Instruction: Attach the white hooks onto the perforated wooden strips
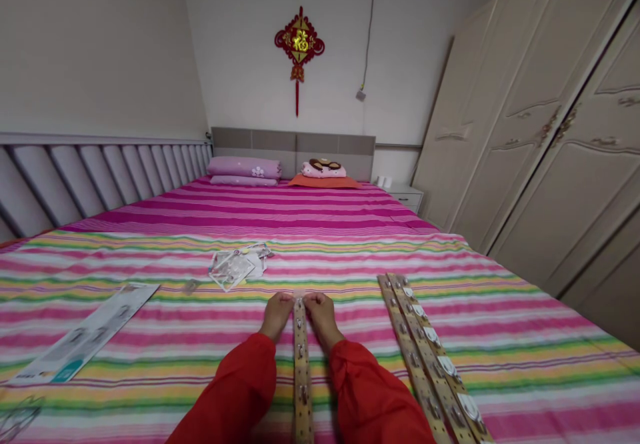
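Note:
A long narrow wooden strip with small metal fittings lies lengthwise on the striped bedspread, running from the bottom edge away from me. My left hand and my right hand, both in red sleeves, pinch its far end from either side, fingers curled together. Two more such strips, with clear plastic pieces on them, lie side by side to the right.
Clear plastic packaging lies ahead on the bed. A long printed card or box rests at the left. Pillows and folded bedding sit by the headboard. A wardrobe stands at the right.

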A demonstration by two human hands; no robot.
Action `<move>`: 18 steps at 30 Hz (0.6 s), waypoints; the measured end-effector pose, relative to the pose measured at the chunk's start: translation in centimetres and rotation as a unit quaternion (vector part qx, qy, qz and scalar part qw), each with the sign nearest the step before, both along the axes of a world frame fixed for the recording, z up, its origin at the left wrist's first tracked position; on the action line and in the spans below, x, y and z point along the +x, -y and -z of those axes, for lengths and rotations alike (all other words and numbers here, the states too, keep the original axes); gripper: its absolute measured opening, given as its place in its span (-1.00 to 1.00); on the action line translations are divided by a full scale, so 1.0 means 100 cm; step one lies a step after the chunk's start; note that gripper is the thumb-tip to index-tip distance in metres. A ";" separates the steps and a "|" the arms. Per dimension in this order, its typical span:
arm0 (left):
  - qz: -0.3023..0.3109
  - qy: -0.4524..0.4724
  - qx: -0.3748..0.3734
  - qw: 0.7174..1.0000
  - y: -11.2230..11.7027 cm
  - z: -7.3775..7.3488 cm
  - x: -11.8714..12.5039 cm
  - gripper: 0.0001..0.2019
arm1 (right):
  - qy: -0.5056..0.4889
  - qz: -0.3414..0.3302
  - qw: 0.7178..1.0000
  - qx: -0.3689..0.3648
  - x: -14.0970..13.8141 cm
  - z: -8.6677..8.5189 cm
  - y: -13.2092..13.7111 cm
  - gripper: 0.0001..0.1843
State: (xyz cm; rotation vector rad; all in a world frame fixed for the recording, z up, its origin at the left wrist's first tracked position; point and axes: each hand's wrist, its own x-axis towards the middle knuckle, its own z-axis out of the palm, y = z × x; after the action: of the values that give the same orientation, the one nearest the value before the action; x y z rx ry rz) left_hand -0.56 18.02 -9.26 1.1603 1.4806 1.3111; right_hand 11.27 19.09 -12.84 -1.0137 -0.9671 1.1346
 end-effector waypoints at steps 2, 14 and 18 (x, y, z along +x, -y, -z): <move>-0.003 0.001 -0.002 1.000 -0.001 0.004 0.000 -0.88 | 0.001 0.008 1.000 -0.004 0.000 0.002 -0.001 -0.91; -0.018 -0.012 -0.005 1.000 -0.004 0.018 0.001 -0.91 | 0.008 0.027 0.999 -0.038 -0.003 0.010 -0.006 -0.94; -0.020 -0.009 -0.016 1.000 -0.004 0.020 0.003 -0.93 | 0.008 0.032 0.998 -0.051 -0.003 0.015 -0.010 -0.86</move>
State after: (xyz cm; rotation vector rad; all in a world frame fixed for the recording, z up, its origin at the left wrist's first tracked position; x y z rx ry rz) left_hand -0.25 18.46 -11.27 1.1292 1.5400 1.3016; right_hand 10.99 20.07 -14.37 -1.1303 -0.8891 1.1331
